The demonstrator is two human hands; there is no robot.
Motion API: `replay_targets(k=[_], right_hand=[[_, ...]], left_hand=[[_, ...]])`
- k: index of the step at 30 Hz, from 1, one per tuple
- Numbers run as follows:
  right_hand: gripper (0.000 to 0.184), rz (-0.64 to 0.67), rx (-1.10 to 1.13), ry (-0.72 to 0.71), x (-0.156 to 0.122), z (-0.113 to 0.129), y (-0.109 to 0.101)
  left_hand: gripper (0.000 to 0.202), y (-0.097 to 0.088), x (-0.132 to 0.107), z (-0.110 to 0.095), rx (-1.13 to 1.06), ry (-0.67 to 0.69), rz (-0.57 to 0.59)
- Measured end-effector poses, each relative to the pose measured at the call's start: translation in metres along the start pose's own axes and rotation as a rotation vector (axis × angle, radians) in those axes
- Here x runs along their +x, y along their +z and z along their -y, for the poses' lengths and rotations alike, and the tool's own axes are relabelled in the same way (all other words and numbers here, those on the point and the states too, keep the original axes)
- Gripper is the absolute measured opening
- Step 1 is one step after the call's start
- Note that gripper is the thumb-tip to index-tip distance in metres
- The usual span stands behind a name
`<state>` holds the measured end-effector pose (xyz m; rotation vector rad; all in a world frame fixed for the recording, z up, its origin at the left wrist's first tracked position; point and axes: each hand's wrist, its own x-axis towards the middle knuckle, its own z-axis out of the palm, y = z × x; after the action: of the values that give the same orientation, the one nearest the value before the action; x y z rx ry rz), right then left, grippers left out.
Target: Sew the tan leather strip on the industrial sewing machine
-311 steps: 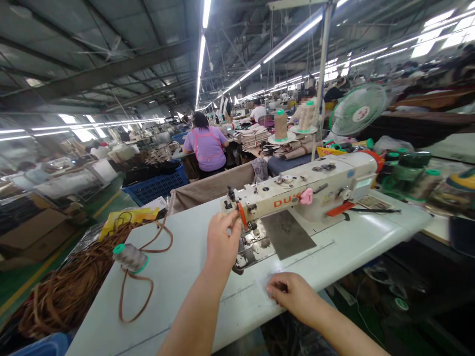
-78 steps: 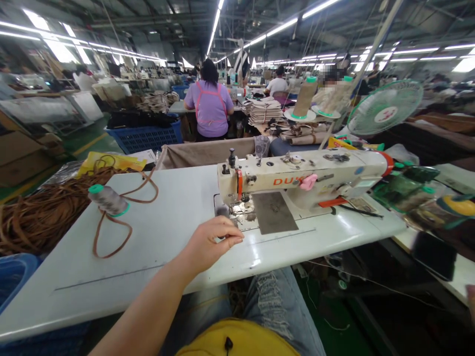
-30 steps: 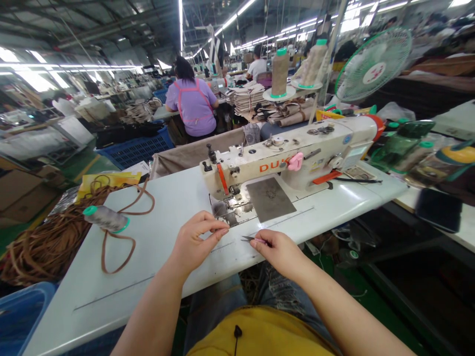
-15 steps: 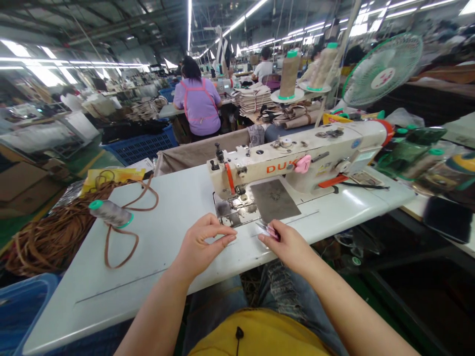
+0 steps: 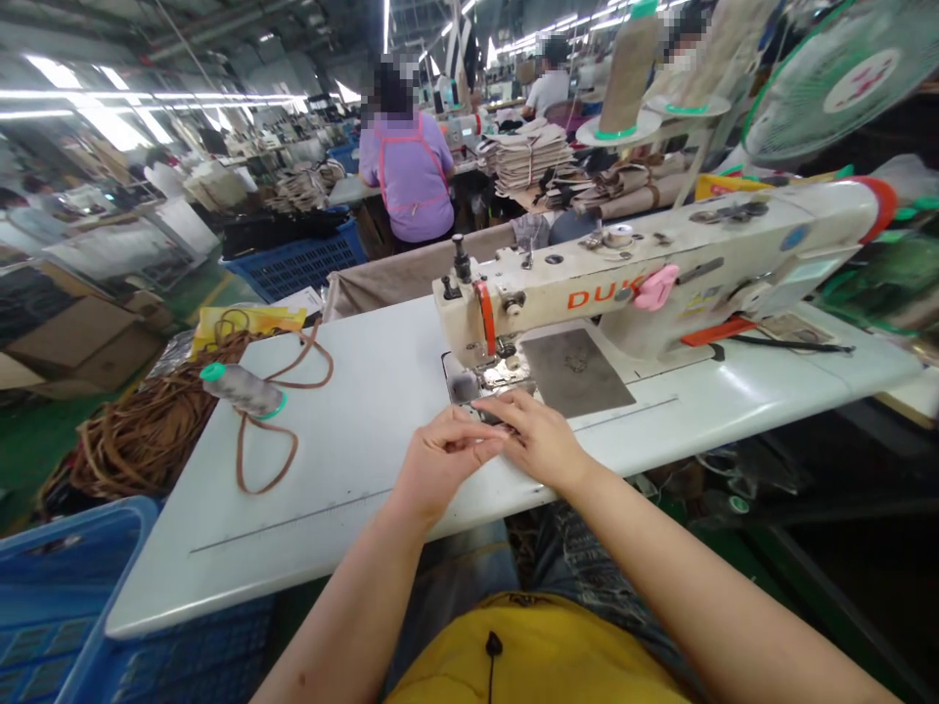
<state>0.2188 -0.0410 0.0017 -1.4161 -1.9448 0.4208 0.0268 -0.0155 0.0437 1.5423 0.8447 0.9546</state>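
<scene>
Both of my hands meet just in front of the needle area of a white sewing machine [image 5: 543,293]. My left hand [image 5: 447,460] is pinched, thumb against forefinger, its tips touching the right fingers; whatever is between them is too small to make out. Over those tips lies my right hand [image 5: 539,440], its fingers curled around small thread snips that are now almost wholly hidden in the palm. Beyond the hands are the presser foot [image 5: 503,367] and a dark metal bed plate [image 5: 579,372], with no fabric under the foot.
A grey thread cone [image 5: 242,389] lies on the white table [image 5: 352,391] at left, beside looped brown cord [image 5: 283,469]. A heap of brown straps [image 5: 147,420] and a blue crate [image 5: 73,596] flank the table. A co-worker in purple [image 5: 411,186] sits ahead. A fan [image 5: 828,88] stands right.
My hands, apart half a second ago, have come together, the right moving left over the left's fingertips. The snips have gone from sight under the fingers. The view has shifted closer to the machine.
</scene>
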Motion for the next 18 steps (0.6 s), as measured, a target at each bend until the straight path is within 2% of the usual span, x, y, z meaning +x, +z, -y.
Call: replay_targets(k=[3,7,13,18], right_hand=[[0.052,0.000,-0.142,0.034,0.001,0.000,0.005],[0.039,0.013,-0.242,0.057,0.001,0.002,0.008],[0.035,-0.054,-0.302,0.128,0.003,0.000,0.011],[0.033,-0.073,-0.320,0.129,0.004,-0.002,0.012]], left_hand=[[0.014,-0.006,0.012,0.012,-0.011,-0.050,-0.170],[0.009,-0.018,0.037,0.027,0.254,-0.115,-0.326],[0.009,-0.019,0.078,0.031,0.604,-0.107,-0.308],[0.010,-0.011,0.082,0.039,0.662,-0.009,-0.307]])
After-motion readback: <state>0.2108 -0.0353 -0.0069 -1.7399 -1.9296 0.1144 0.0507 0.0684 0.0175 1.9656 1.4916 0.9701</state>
